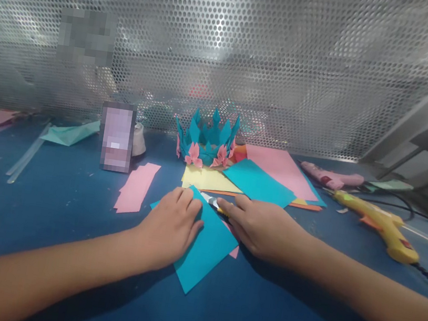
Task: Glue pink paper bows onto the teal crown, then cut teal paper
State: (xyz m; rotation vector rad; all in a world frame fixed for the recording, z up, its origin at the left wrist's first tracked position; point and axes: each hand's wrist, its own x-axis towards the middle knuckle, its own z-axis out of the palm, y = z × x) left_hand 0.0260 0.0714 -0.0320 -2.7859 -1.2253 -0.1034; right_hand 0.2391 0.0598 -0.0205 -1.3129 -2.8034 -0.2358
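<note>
A folded sheet of blue paper [212, 245] lies at a slant on the table in front of me. My left hand [173, 224] holds it down near its upper left part, fingers curled and thumb pressed on the paper. In my right hand [258, 225] is a utility knife [214, 203] with a yellow handle. Its blade lies along the paper's upper right edge, close to the top corner; whether it is inside the fold I cannot tell. A bit of pink paper [234, 252] shows from beneath the right edge of the blue sheet.
Behind my hands a blue paper crown [208, 144] with pink flowers stands beside stacked coloured sheets [262, 183]. Pink strips [137, 187], a blurred-out phone [117, 136] and a thread spool [139, 140] are left. Yellow [380, 221] and pink glue guns [331, 177] lie right, with cords. Perforated metal [221, 50] borders the back.
</note>
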